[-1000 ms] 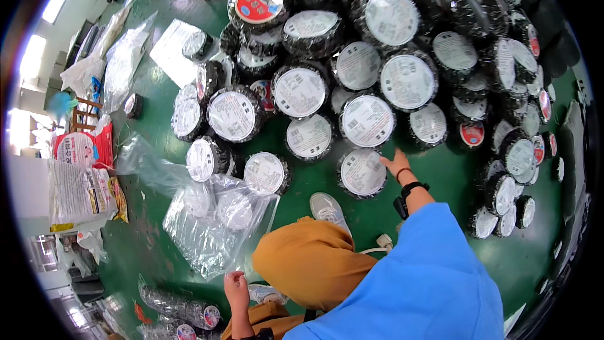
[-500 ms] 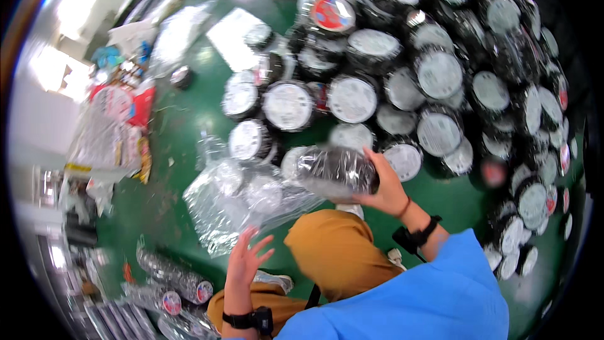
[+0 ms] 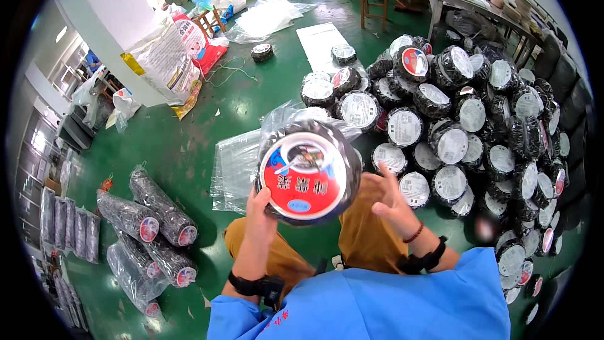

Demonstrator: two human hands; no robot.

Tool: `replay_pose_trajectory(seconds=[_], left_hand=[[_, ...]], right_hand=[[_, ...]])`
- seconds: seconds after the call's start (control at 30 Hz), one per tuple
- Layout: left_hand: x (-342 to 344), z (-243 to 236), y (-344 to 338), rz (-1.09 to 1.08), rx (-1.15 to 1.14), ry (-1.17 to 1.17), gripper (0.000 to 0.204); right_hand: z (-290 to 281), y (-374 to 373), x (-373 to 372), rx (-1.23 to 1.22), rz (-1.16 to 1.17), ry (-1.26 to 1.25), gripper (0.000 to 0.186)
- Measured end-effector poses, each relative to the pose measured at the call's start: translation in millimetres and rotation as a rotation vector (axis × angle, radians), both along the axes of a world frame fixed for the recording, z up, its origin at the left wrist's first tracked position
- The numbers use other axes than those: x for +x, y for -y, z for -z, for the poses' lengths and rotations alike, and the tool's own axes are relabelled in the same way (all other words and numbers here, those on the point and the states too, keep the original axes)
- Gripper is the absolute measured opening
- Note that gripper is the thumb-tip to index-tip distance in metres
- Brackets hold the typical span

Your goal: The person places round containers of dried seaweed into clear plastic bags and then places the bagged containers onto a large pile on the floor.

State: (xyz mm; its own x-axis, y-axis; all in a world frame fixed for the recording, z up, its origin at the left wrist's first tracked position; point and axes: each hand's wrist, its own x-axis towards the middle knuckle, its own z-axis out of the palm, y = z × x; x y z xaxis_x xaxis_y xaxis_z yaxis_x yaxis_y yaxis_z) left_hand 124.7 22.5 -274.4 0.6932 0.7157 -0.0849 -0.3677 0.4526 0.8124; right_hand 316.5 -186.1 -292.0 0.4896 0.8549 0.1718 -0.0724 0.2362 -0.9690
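A round, black pack in clear wrap [image 3: 308, 182] is held up in front of my knees, its red, white and blue label facing me. My left hand [image 3: 258, 214] grips its lower left rim, with the thumb over the edge. My right hand [image 3: 395, 204] is just right of the pack, fingers apart, holding nothing. Behind the pack, clear plastic bags [image 3: 236, 167] lie on the floor, partly hidden by it. A large heap of similar round packs [image 3: 402, 126] with white labels spreads to the right.
Long wrapped rolls [image 3: 163, 208] with red-labelled ends lie at the left. Beyond stand a large printed sack [image 3: 160, 60] and a pillar [image 3: 110, 19]. A lone pack [image 3: 262, 53] sits on the green floor. A wooden stool [image 3: 374, 3] and a long table [image 3: 469, 3] stand at the back.
The pack has gone from my right hand to my left, raised and turned label-side toward me. My right hand has let go. The view has tilted to show more of the room.
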Motion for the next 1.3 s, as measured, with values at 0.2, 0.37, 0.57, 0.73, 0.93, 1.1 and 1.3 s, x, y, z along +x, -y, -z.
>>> replay_pose_trajectory(seconds=[0.2,0.37,0.57,0.73,0.93,1.1,1.3], left_hand=[[24,31,79,-0.201,0.117,0.097,0.056],[-11,65,36,-0.203,0.336,-0.206,0.03],[-40,26,10,0.195,0.82,-0.573,0.059],[-77,-10,8,0.391,1.193,-0.651,0.085],[7,-6,70,0.077,1.481,-0.531,0.057],[67,-84,139,0.353,1.253,0.314,0.045],[42,-50,145,0.926,0.867,0.212,0.041]], right_hand=[[23,-56,-83,0.141,0.155,-0.649,0.088],[11,-21,-23,0.182,0.228,-0.645,0.066],[71,-6,-15,-0.119,-0.728,-0.973,0.057],[62,-42,-3,-0.344,-0.795,-1.154,0.051],[66,-64,-33,-0.431,-0.015,0.471,0.046],[-35,-120,6,-0.613,-0.411,0.588,0.064],[-146,-60,129,0.187,0.934,0.478,0.086]])
